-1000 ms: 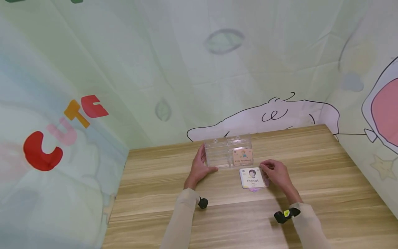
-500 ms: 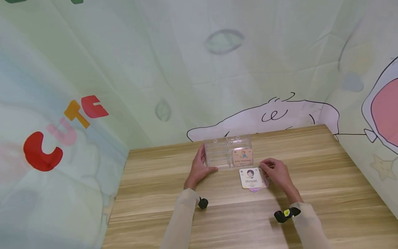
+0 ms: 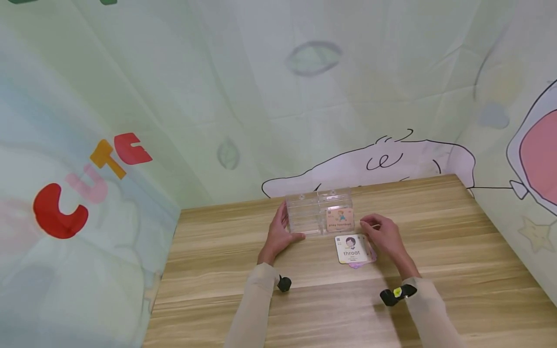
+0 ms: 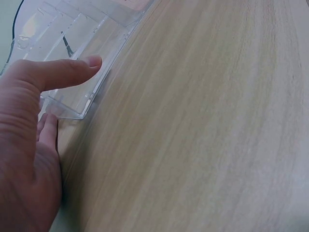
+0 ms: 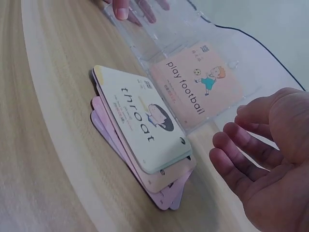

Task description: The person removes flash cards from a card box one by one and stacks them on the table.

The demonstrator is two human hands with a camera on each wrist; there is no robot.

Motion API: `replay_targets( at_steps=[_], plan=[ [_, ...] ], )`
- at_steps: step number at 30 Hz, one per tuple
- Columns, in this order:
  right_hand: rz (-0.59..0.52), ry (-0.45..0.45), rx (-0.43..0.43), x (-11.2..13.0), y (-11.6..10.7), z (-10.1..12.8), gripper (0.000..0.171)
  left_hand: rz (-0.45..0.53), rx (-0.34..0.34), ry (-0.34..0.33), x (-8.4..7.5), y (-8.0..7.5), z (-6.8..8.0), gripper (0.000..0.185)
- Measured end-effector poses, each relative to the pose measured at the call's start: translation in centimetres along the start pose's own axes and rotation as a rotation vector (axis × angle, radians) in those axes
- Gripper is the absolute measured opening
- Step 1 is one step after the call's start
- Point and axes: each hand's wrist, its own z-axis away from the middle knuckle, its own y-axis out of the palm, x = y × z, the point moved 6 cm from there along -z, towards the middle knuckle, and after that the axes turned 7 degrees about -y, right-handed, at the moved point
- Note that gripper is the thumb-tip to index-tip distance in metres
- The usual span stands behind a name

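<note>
small stack of pastel picture cards (image 3: 353, 251), "throat" on top, lying on light wooden table (image 3: 457, 270), just before clear plastic box (image 3: 319, 211). right hand (image 3: 385, 237) hovering beside stack, fingers (image 5: 236, 159) loosely curled, gripping nothing. left hand (image 3: 278, 234) bracing box's left end, thumb (image 4: 72, 72) touching wall, fingers relaxed. "play football" card (image 3: 340, 219) standing inside box.

Clear box (image 3: 317, 211), peach card (image 5: 198, 92) inside — white-faced card (image 5: 144, 123), pink stack (image 5: 166, 186)
</note>
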Motion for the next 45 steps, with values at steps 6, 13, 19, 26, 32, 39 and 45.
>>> replay_targets(
  at_steps=[6,13,19,26,32,39,45],
  plan=[
    [0.011,-0.011,0.004,0.6,0.4,-0.5,0.029,0.0,0.006,-0.003,0.1,0.1,0.0,0.123],
    [-0.012,-0.02,-0.02,1.2,0.4,-1.0,0.03,-0.01,0.01,0.006,-0.2,0.0,0.1,0.123],
    [-0.033,-0.025,-0.048,1.5,0.6,-1.6,0.032,-0.024,0.012,-0.004,-0.1,0.1,0.0,0.123],
    [-0.074,-0.021,-0.061,2.4,0.9,-1.7,0.032,-0.022,0.006,-0.001,0.0,0.0,0.0,0.123],
    [-0.075,-0.037,-0.049,2.8,1.3,-1.8,0.036,-0.013,0.006,0.006,-0.1,0.0,0.0,0.122],
    [-0.076,-0.031,-0.04,2.9,1.6,-2.0,0.036,-0.015,0.004,0.002,-0.1,-0.1,0.0,0.123],
    [-0.072,-0.025,-0.037,3.0,1.9,-2.1,0.035,-0.009,0.004,0.026,-0.2,-0.1,0.1,0.121]
  ],
)
